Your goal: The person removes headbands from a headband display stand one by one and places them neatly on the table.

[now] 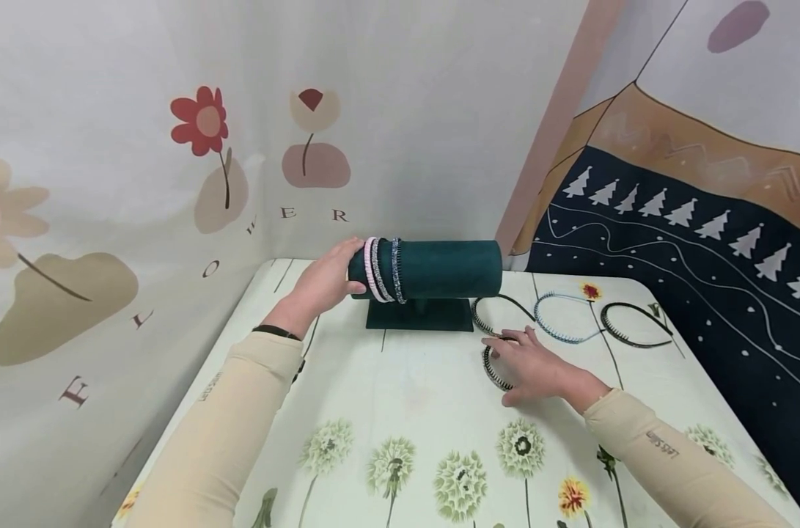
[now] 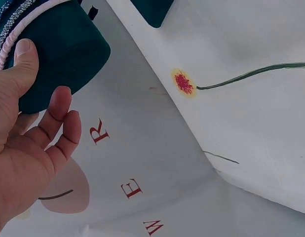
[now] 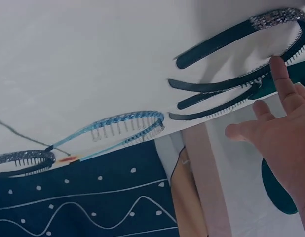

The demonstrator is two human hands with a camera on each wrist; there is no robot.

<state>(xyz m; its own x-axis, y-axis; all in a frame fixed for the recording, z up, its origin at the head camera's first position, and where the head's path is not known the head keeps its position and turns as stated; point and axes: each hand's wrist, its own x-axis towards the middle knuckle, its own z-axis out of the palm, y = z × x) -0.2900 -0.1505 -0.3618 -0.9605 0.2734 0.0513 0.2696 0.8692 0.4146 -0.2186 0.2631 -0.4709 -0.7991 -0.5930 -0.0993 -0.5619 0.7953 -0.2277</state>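
A dark green velvet headband stand (image 1: 449, 268) lies level on its flat base at the table's far side. My left hand (image 1: 320, 282) grips its left end, thumb in front and fingers round the end face. Beside that hand the stand carries a pink headband (image 1: 369, 271), a silver glittery one (image 1: 378, 273) and a blue sparkly one (image 1: 397, 271). My right hand (image 1: 538, 370) reaches over a black toothed headband with a glittery top (image 3: 276, 19) on the table. Its fingers look fairly straight, one fingertip at the band's edge, and they hide part of it.
Behind the right hand lies another black headband (image 1: 482, 319), close to the stand's base. Farther right are a light blue toothed headband (image 1: 551, 331) and a dark sparkly one (image 1: 624, 339). Printed fabric walls (image 1: 426, 132) rise behind the flower-patterned table (image 1: 413, 381).
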